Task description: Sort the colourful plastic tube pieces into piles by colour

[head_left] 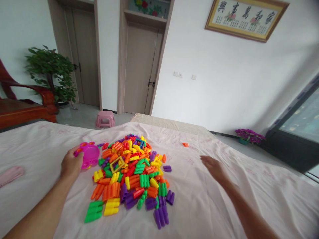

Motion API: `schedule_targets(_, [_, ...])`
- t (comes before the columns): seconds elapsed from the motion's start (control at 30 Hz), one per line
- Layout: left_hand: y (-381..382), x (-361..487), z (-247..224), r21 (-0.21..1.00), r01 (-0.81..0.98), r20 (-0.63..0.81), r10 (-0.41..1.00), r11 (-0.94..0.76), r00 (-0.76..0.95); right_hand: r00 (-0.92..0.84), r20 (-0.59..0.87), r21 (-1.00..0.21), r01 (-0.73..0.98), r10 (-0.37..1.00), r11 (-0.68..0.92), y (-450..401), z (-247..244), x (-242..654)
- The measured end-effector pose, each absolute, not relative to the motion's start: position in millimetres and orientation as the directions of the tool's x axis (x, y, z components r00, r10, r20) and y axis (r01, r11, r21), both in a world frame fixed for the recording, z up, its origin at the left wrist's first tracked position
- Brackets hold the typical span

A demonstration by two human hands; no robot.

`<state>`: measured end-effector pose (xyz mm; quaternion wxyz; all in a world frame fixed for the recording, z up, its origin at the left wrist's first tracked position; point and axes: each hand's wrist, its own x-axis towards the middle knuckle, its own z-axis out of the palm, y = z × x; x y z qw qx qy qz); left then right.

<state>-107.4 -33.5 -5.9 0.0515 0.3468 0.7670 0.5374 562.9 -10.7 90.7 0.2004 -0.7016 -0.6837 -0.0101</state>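
My left hand [72, 162] grips the left edge of a magenta plastic piece [91, 154] with round lobes, at the left side of a heap of toy pieces. The heap [134, 169] mixes orange, yellow, green, red and purple bullet-shaped pieces, many joined in rows. A yellow square frame [117, 165] and a blue one [139, 142] lie on it. To the right of the heap, my right hand [211, 166] is over the cloth with its fingers extended and nothing in them. A small orange piece [185, 144] lies beyond it, to its left.
A pale patterned cloth [199, 202] covers the surface. Pink fabric [11, 176] lies at the far left. Beyond the edge are a pink stool [105, 119], a wooden chair [27, 103], a leafy plant [51, 73] and purple flowers [249, 135].
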Motion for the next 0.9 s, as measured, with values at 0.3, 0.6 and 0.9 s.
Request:
schedule_targets(0.3, [-56, -108, 3, 0.853, 0.436, 0.242, 0.524, 0.286, -0.817, -0.615, 0.298, -0.304, 0.664, 0.73, 0.683, 21, 51, 358])
schedule_targets(0.6, [-58, -91, 21, 0.641, 0.678, 0.473, 0.51, 0.36, -0.718, -0.341, 0.408, -0.482, 0.707, 0.847, 0.517, 17, 37, 370])
schedule_targets(0.9, [-60, -63, 35, 0.362, 0.898, 0.749, 0.496, 0.25, -0.44, -0.245, 0.4, -0.62, 0.637, 0.883, 0.458, 9, 46, 354])
